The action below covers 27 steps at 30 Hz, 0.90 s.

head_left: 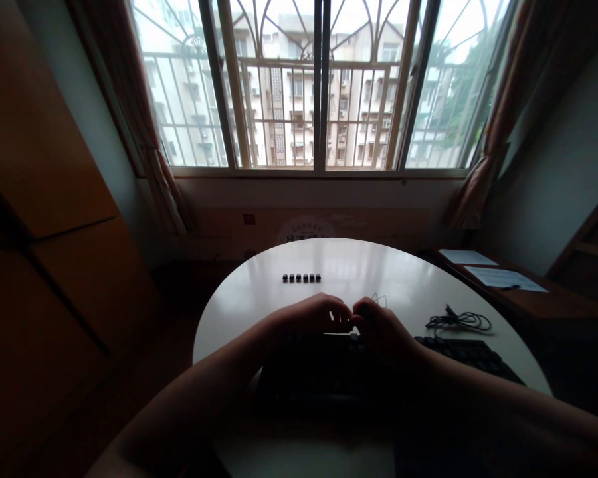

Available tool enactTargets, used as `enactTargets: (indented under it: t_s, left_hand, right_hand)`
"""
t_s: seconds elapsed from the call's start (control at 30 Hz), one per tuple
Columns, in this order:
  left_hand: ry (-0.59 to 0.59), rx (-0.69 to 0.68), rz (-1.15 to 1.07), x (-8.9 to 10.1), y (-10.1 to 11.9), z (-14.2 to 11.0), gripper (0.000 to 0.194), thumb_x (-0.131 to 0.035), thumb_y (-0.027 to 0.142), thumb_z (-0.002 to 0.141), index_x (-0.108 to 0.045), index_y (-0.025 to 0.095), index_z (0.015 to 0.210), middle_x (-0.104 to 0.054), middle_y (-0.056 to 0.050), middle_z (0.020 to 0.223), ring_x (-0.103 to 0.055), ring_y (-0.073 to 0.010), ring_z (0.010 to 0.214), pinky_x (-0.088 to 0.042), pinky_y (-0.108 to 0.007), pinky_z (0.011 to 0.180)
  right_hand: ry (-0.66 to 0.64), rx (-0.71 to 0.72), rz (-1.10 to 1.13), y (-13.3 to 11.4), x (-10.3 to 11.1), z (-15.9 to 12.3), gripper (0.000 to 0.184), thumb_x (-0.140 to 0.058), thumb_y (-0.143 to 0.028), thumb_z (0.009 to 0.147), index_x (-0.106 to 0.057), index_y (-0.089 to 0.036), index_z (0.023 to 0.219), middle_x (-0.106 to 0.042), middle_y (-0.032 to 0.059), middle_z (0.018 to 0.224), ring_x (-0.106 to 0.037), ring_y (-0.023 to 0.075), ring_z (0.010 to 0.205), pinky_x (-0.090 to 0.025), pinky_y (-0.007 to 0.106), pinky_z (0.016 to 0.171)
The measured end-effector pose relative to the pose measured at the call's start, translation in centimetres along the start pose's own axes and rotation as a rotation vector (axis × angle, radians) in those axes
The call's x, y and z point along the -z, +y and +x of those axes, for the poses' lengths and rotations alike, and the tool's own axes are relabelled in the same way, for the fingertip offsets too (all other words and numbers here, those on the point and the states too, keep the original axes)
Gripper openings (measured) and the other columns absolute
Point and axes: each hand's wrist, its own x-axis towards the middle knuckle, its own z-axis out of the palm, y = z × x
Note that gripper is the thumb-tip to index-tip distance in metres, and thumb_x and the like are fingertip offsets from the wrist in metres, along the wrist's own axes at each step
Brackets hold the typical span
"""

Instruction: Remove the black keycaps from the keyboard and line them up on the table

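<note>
Both hands meet above the far edge of a black keyboard (471,352) on a round white table. My right hand (376,325) is closed around a wire keycap puller (380,301), whose thin wire loops stick up past the knuckles; its handle is hidden in the fist. Fingertips of my left hand (323,313) are pinched together against the right hand's fingers, and whatever lies between them is too dark and small to make out. Beyond the hands, several small black keycaps (301,278) stand in a straight row.
A coiled black cable (458,321) lies behind the keyboard's right end. To the right, a brown side table (568,295) carries paper sheets (505,279) and a dark pen. The white table's (239,299) rounded edge curves around, with a barred window behind.
</note>
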Motion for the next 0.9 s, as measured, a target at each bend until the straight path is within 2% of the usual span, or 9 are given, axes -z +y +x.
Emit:
enactTargets:
  t_s: [0.13, 0.33, 0.53, 0.7, 0.9]
  left_hand:
    - [0.013, 0.056, 0.024, 0.1, 0.3, -0.1, 0.018, -0.067, 0.029, 0.085, -0.073, 0.013, 0.092, -0.063, 0.001, 0.073, -0.054, -0.0092, 0.067, -0.043, -0.020, 0.065]
    - [0.002, 0.090, 0.074, 0.4, 0.3, 0.0, 0.024, -0.068, 0.033, 0.084, -0.074, 0.012, 0.095, -0.066, 0.000, 0.074, -0.056, -0.0112, 0.069, -0.044, -0.021, 0.066]
    - [0.049, 0.136, 0.058, 0.5, 0.8, -0.1, 0.036, -0.069, 0.036, 0.084, -0.066, 0.016, 0.114, -0.069, -0.002, 0.082, -0.061, -0.0128, 0.072, -0.046, -0.024, 0.069]
    - [0.088, 0.142, 0.117, 1.1, 1.3, -0.3, 0.033, -0.068, 0.032, 0.085, -0.064, 0.017, 0.114, -0.066, -0.001, 0.080, -0.059, -0.0120, 0.069, -0.045, -0.023, 0.066]
    - [0.195, 0.126, 0.131, 1.7, 1.2, -0.4, 0.029, -0.066, 0.031, 0.085, -0.064, 0.017, 0.110, -0.065, 0.000, 0.078, -0.056, -0.0111, 0.067, -0.044, -0.022, 0.064]
  right_hand:
    - [-0.010, 0.031, -0.048, 0.0, 0.1, 0.0, 0.011, -0.051, -0.032, 0.096, -0.050, -0.021, 0.093, -0.055, -0.0035, 0.069, -0.043, 0.0098, 0.054, -0.035, 0.022, 0.052]
    - [-0.057, -0.023, -0.062, -0.3, 0.5, 0.2, 0.010, -0.050, -0.030, 0.096, -0.051, -0.021, 0.092, -0.049, -0.0054, 0.063, -0.040, 0.0098, 0.053, -0.032, 0.022, 0.050]
    - [-0.052, -0.088, -0.087, -0.4, 0.6, 0.2, 0.013, -0.051, -0.032, 0.094, -0.051, -0.021, 0.089, -0.043, -0.0067, 0.060, -0.036, 0.0096, 0.051, -0.029, 0.022, 0.049]
    - [-0.002, -0.091, -0.144, -0.6, 0.9, 0.4, 0.014, -0.048, -0.032, 0.095, -0.050, -0.021, 0.087, -0.041, -0.0067, 0.059, -0.036, 0.0100, 0.051, -0.029, 0.022, 0.049]
    - [0.026, -0.122, -0.161, -0.6, 1.4, 0.5, 0.018, -0.050, -0.036, 0.094, -0.051, -0.020, 0.084, -0.044, -0.0061, 0.060, -0.037, 0.0093, 0.050, -0.030, 0.022, 0.048]
